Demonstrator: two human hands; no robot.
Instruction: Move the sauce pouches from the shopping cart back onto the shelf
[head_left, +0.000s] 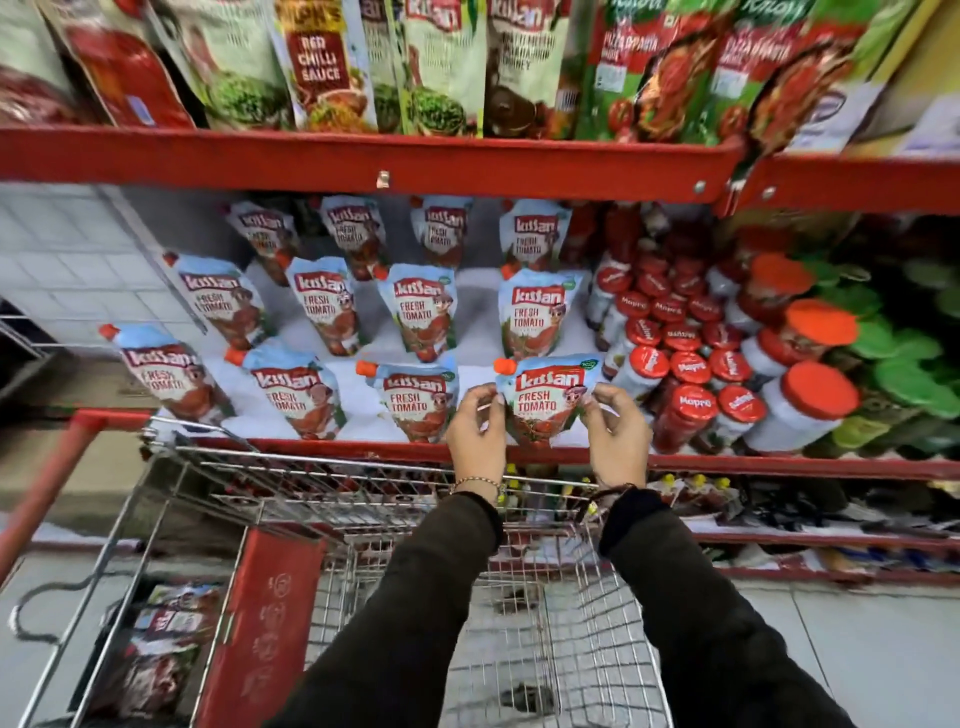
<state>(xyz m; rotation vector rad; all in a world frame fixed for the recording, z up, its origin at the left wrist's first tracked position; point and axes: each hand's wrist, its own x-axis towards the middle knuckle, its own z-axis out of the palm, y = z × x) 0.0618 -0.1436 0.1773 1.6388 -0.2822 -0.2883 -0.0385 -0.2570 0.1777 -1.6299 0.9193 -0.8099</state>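
Both hands, left hand (475, 426) and right hand (615, 434), pinch one pouch (545, 402) by its sides, standing it straight at the shelf (311, 447) front edge.

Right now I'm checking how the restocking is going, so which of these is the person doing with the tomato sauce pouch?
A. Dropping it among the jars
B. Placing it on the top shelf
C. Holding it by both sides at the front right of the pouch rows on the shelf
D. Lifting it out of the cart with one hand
C: the left hand and right hand pinch the sides of the tomato sauce pouch, upright at the shelf front.
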